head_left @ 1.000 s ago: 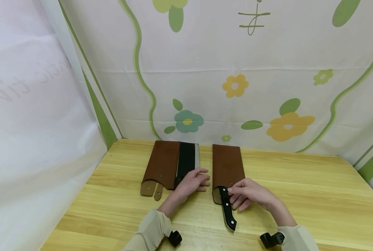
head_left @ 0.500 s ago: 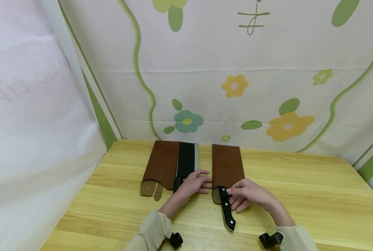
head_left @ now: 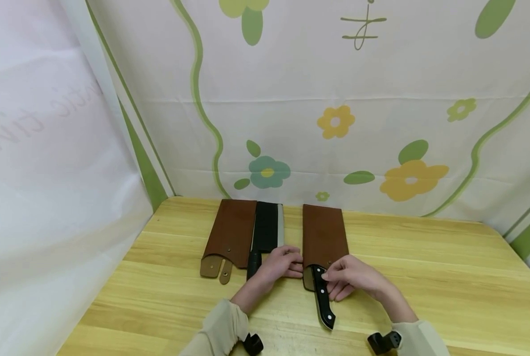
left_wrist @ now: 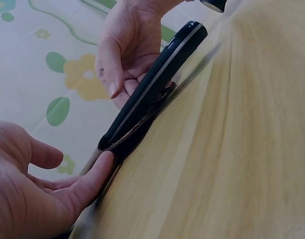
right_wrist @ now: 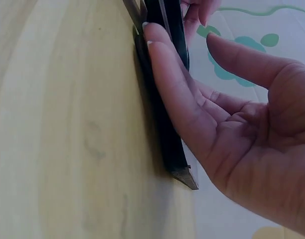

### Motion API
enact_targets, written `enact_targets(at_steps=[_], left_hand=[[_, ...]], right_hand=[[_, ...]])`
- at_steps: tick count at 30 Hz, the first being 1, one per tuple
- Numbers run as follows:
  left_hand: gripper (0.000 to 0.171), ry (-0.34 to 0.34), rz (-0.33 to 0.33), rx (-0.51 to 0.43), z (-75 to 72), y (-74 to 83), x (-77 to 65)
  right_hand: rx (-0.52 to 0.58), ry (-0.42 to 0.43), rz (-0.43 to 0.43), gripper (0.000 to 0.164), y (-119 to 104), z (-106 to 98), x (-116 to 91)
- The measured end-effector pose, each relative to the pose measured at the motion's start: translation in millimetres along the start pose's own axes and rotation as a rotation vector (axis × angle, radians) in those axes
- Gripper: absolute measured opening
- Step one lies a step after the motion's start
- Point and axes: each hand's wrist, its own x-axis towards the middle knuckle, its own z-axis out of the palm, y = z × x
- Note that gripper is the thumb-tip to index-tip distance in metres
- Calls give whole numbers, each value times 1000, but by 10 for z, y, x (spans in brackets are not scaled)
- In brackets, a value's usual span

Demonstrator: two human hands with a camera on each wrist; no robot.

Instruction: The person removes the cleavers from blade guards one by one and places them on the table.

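Observation:
A kitchen knife (head_left: pixel 323 299) with a black riveted handle lies with its blade hidden inside the right brown leather sheath (head_left: pixel 324 235). My right hand (head_left: pixel 353 278) is at the right side of the handle, near the sheath's mouth. In the right wrist view the fingers of that hand (right_wrist: pixel 232 129) lie extended along the dark handle and sheath, thumb apart. My left hand (head_left: pixel 282 263) is at the sheath's lower left edge. The left wrist view has a fingertip of this hand (left_wrist: pixel 38 184) touching where the handle (left_wrist: pixel 157 79) meets the sheath.
Left of these, a cleaver (head_left: pixel 266 225) with a black blade and pale edge lies beside another brown sheath (head_left: pixel 231 232), whose strap (head_left: pixel 225 272) is unfastened. The wooden table (head_left: pixel 425 277) ends at a flowered cloth (head_left: pixel 291 99) behind.
My left hand has shifted right and nearer to me, to the right sheath's edge, uncovering more of the cleaver's handle. My right hand has barely moved.

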Motion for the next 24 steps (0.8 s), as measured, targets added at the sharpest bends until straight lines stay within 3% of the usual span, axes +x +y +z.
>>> enact_targets(at_steps=[11,17,24], left_hand=[[43,-34,-8,68,47,-32,-18],[47,-74,4,48,47,-37,-21],[43,-57,9,30,42,-21,-17]], right_hand=[[-58,20,3,19,-71,76,-15],[-138,56,15,21,-129,141,-38],[-186,63,23,27,-181,200,-58]])
